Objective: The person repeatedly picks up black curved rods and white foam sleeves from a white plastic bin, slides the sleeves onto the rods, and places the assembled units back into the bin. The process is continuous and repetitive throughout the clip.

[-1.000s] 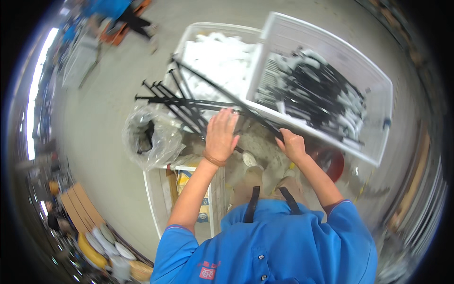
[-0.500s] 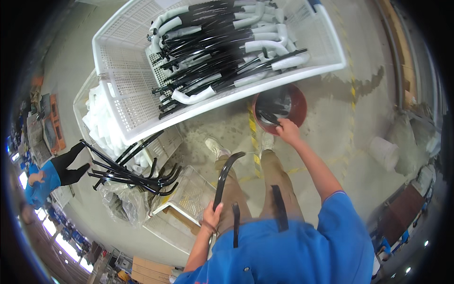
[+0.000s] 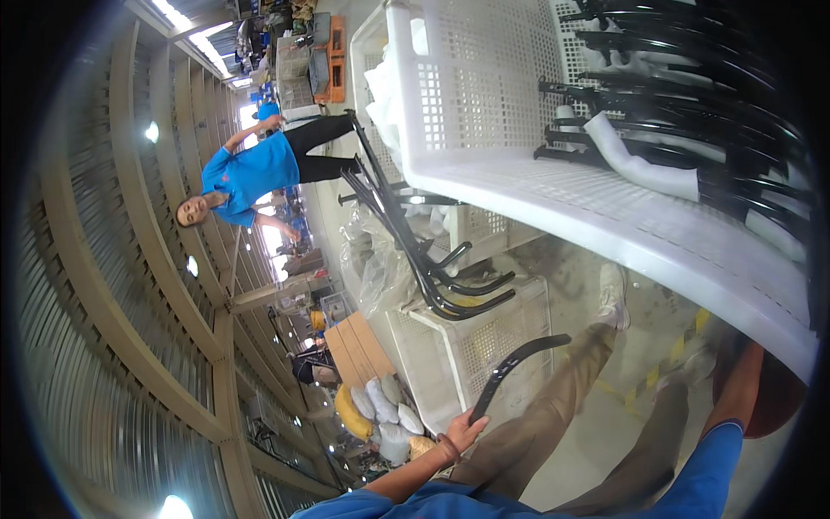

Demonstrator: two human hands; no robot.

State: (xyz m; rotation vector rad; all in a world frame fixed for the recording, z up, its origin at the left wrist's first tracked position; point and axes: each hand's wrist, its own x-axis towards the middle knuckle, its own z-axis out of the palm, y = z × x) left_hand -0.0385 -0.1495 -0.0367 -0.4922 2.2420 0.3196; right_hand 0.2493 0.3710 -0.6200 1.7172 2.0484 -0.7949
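My left hand (image 3: 465,431) is closed round the lower end of a curved black tube (image 3: 510,368), which rises and bends to the right at its top. The tube is held in front of a low white crate. My right forearm (image 3: 741,385) reaches up to the dark red bucket (image 3: 781,394), below the big crate's rim. The right hand itself is hidden there, and what it touches does not show. Several bent black tubes (image 3: 415,251) lie in a bundle across the low crate (image 3: 475,355), their curved ends toward me.
A large white perforated crate (image 3: 510,173) fills the upper right, with black tubes (image 3: 692,78) and white foam sleeves (image 3: 644,164) inside. Behind the bundle is clear plastic wrap (image 3: 372,259). A person in blue (image 3: 268,169) stands at far left, near a cardboard box (image 3: 360,349).
My view has swung left, so everything has shifted right and the standing person shows fully. The left hand still grips its tube. The right hand, seen earlier at the bucket holding something dark, is now hidden.
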